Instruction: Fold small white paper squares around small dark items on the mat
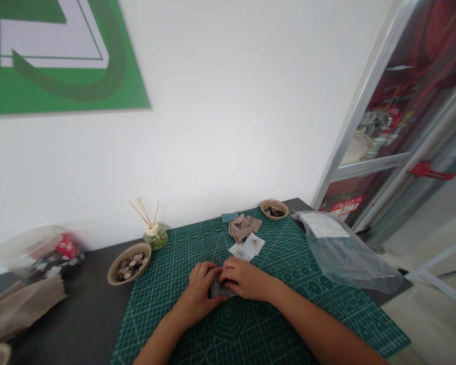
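Observation:
Both hands meet over the green cutting mat, around a small greyish flat piece that my fingers mostly cover; its kind cannot be made out. My left hand grips its left side, with the thumb along the near edge. From the right, my right hand bends its fingers over the top of the same piece. Just beyond the hands lie white paper squares with faint dark marks. A crumpled beige cloth and a small blue cloth are behind them.
An oval bowl of round light and dark pieces stands left, near a reed diffuser. Another bowl sits at the back right. A clear plastic bag covers the right edge. Far left are a tipped plastic tub and beige cloth.

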The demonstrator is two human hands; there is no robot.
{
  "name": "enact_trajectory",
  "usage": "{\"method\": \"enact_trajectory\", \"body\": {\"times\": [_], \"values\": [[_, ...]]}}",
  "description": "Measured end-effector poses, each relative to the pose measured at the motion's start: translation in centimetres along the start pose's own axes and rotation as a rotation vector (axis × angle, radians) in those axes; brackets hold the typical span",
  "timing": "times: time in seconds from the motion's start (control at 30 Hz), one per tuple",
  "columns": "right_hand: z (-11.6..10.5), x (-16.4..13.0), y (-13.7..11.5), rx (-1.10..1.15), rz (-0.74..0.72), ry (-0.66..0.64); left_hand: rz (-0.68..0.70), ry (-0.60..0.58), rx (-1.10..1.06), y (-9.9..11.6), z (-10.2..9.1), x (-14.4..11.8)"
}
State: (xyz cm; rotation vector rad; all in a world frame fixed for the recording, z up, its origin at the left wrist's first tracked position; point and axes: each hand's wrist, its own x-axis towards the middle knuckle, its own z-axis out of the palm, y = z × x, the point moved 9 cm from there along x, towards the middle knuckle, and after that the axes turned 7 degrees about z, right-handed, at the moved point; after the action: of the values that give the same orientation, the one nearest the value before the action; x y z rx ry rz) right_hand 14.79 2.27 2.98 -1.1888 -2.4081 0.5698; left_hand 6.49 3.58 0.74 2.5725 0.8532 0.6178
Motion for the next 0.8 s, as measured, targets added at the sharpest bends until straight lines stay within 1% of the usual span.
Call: {"method": "enact_trajectory", "body": {"times": [0.13, 0.3, 0.4, 0.57, 0.7, 0.8], "values": [[-0.02, -0.10, -0.05, 0.003, -0.013, -0.013, 0.006, 0.011, 0.000, -0.08, -0.01, -0.06], [0.05, 0.04, 0.26, -0.023, 0.020, 0.019, -0.001, -0.001, -0.015, -0.20, 0.14, -0.10], [0.25, 0.06, 0.40, -0.017, 0.036, 0.016, 0.000, 0.006, -0.011, -0.16, 0.06, -0.08], [0.35, -0.08, 0.06, 0.000, -0.004, -0.012, 0.006, 0.016, 0.007, -0.03, -0.05, -0.05], [-0.11, -0.04, 0.28, -0.014, 0.019, 0.024, 0.013, 0.019, 0.011, -0.03, -0.04, -0.07], [-0.14, -0.07, 0.13, -0.011, -0.002, 0.017, 0.000, 0.002, -0.002, -0.18, 0.08, -0.08]]}}
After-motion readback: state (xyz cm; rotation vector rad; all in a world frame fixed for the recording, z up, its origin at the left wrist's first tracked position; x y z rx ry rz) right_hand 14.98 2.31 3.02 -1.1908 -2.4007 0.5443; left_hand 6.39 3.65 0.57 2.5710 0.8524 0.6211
